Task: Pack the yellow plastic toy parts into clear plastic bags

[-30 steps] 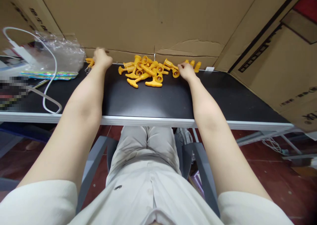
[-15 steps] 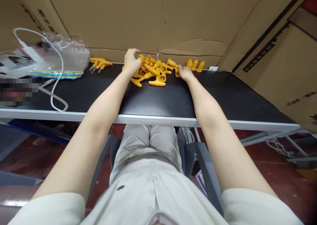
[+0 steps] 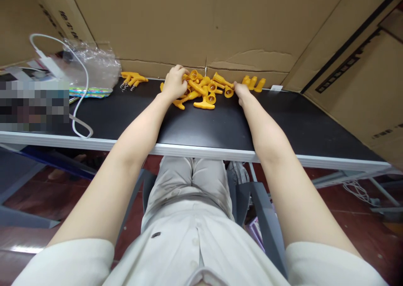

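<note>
A pile of yellow corkscrews (image 3: 201, 87), with T-shaped handles and bell-shaped cups, lies at the back of the black table. My left hand (image 3: 175, 82) bends over the pile's left side, fingers curled round toward the thumb against the yellow pieces. Whatever it grips is mostly covered by the hand. At the pile's right edge, my right hand (image 3: 242, 92) has its fingers drawn together beside the narrow end of a lying corkscrew (image 3: 219, 79). Its fingertips are partly hidden. Just left of that hand is a yellow cup (image 3: 228, 92), its opening facing me.
Several yellow cups (image 3: 253, 83) stand right of my right hand, beside a white label (image 3: 276, 87). Yellow handles with metal spirals (image 3: 134, 78) lie left. Farther left are a plastic bag (image 3: 94, 65) and white cable (image 3: 86, 84). A cardboard wall (image 3: 217, 21) borders the back.
The view has shifted slightly. My left hand's fingers have curled in from a wider spread. My right hand has eased right, uncovering more of the yellow cup beside it.
</note>
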### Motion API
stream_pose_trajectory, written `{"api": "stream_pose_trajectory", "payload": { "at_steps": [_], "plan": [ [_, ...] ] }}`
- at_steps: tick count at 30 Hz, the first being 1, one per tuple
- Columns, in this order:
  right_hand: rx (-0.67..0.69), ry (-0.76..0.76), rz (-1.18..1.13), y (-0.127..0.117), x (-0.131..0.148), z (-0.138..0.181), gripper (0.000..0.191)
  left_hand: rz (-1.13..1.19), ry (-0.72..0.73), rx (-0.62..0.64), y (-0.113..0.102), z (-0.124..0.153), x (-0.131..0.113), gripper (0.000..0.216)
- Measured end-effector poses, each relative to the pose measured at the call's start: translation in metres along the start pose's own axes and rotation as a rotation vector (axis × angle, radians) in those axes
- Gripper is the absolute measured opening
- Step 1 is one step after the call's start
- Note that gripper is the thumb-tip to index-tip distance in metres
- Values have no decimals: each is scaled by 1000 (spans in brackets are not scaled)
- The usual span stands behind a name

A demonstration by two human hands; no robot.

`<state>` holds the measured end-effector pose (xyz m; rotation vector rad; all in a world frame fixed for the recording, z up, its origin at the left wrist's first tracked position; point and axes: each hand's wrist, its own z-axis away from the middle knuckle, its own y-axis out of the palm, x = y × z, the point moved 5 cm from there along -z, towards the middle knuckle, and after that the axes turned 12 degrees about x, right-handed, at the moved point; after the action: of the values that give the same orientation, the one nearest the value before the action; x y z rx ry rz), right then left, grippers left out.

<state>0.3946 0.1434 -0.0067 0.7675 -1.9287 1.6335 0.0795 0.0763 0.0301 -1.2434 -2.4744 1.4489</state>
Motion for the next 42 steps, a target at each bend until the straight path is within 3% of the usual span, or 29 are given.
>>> {"api": "stream_pose_trajectory", "payload": {
  "at_steps": [3, 5, 12, 16, 21, 25, 28, 32, 37, 42],
  "plan": [
    [25, 138, -367, 5, 6, 3, 46, -14, 1, 15, 2, -1, 4, 37],
    [24, 136, -452, 6, 11, 4, 41, -24, -3, 31, 5, -3, 9, 38],
    [152, 186, -504, 0, 5, 8, 48, -47, -27, 17, 6, -3, 7, 37],
    [245, 134, -414, 1, 11, 13, 46, -33, -5, 15, 6, -2, 2, 35],
    [155, 115, -455, 4, 19, 20, 33, -31, -10, 46, 10, -6, 11, 33],
    [84, 138, -485, 7, 30, 27, 38, -13, 5, 71, 13, -8, 12, 34],
    [10, 43, -320, 3, 48, 36, 39, -22, 22, 56, 13, -7, 6, 33],
    [-89, -129, 115, -7, 77, 57, 35, -43, 14, 46, 14, -5, 2, 34],
    [-21, -414, 331, -3, 110, 84, 39, -15, 24, 43, 11, -3, -8, 43],
    [78, -667, 432, 21, 132, 90, 46, -30, 85, 84, 9, 2, -28, 67]
  ]
}}
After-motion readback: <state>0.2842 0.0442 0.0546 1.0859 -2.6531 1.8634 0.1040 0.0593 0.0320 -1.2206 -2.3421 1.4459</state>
